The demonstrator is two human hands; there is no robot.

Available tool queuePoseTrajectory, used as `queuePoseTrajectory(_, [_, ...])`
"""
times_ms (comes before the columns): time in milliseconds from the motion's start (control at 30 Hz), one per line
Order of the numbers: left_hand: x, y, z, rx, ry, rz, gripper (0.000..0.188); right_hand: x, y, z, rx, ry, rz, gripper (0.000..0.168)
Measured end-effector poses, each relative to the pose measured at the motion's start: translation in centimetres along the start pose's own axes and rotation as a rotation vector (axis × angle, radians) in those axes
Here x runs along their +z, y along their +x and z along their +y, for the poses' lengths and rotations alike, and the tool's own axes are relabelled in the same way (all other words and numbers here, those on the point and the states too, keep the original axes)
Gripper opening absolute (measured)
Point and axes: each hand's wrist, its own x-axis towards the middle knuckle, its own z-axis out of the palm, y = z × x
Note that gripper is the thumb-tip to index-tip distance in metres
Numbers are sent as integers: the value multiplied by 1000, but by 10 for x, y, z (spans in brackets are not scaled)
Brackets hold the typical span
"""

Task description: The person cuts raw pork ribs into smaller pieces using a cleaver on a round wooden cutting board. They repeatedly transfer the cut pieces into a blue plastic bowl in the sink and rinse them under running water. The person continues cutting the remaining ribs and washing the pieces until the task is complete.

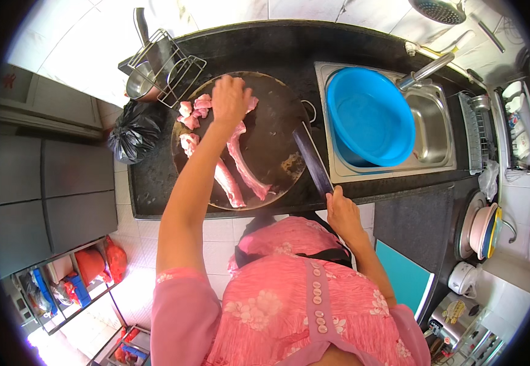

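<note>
On a round, dark chopping board lie pieces of raw meat. My left hand is over the far part of the board, its fingers on or just above some meat; whether it grips any cannot be told. Small meat chunks lie to the left of it. Two long strips, one bony-looking and one partly behind my left forearm, stretch towards the near rim. My right hand is closed on the handle of a cleaver, whose blade points away from me at the board's right edge.
To the right, a blue plastic basin sits in the steel sink below a faucet. A wire rack with a metal pot stands at the back left. A tied black plastic bag rests at the counter's left end.
</note>
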Motion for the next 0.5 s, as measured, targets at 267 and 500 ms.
queuePoseTrajectory(267, [23, -31, 12, 84, 261, -145, 33, -4, 0, 0, -36, -22, -18, 21])
queuePoseTrajectory(500, [11, -27, 14, -578, -1116, -190, 22, 2, 0, 5, -32, 19, 6, 21])
